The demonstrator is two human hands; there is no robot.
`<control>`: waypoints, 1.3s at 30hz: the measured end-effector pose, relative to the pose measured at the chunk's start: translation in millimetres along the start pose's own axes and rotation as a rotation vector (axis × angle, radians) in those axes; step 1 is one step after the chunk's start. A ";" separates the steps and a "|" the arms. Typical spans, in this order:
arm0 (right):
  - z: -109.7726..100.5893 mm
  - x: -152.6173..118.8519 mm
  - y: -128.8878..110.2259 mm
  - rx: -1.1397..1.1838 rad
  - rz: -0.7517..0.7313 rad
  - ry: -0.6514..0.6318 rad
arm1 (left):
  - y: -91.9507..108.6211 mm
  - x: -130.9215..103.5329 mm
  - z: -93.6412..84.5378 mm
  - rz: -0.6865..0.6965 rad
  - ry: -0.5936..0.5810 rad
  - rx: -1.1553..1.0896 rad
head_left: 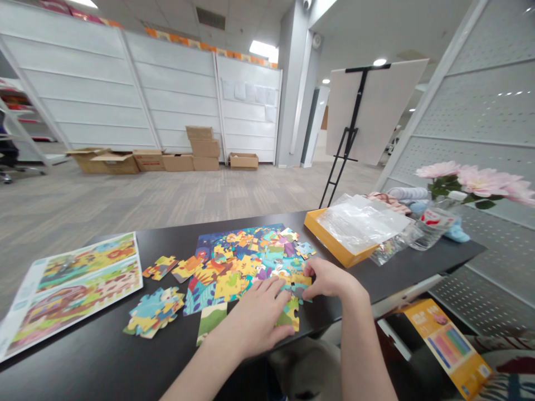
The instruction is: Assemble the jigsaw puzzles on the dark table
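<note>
My left hand (259, 316) lies palm down with its fingers stretched over joined puzzle pieces (289, 318) at the table's near edge. To its right, my right hand (332, 278) curls thumb and forefinger together on a yellow and grey-green puzzle piece (298, 280), partly hidden by the fingers. Loose pieces (236, 281) lie heaped over a colourful puzzle picture (204, 295) ahead of my hands. A green and cream section (211, 320) sits beside my left wrist. Further left is a pile of blue and yellow pieces (154, 312), with smaller groups of pieces (161, 267) behind it.
A printed picture sheet (137, 262) lies at the table's left. At the right are a yellow box lid (351, 257) with clear plastic, a bottle (434, 223) and pink flowers (480, 181). A yellow box (449, 348) sits below the table's right edge. Behind stands an easel (353, 128).
</note>
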State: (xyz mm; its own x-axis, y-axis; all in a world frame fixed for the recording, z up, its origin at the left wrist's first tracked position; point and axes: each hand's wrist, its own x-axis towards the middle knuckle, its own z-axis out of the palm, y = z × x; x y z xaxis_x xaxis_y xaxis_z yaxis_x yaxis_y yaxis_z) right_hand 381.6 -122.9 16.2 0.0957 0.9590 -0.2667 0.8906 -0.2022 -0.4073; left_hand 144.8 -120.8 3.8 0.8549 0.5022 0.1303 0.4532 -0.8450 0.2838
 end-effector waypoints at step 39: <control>26.9 64.6 44.4 0.022 -0.072 0.542 | 24.2 25.8 28.6 0.085 0.106 0.135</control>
State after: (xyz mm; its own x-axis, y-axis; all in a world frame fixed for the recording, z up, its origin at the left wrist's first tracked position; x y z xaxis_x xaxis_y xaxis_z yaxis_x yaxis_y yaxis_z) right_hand 415.4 -75.3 -42.6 0.2556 0.9342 0.2487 0.8945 -0.1309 -0.4274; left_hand 185.0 -133.6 -13.1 0.8634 0.4384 0.2497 0.4163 -0.8987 0.1382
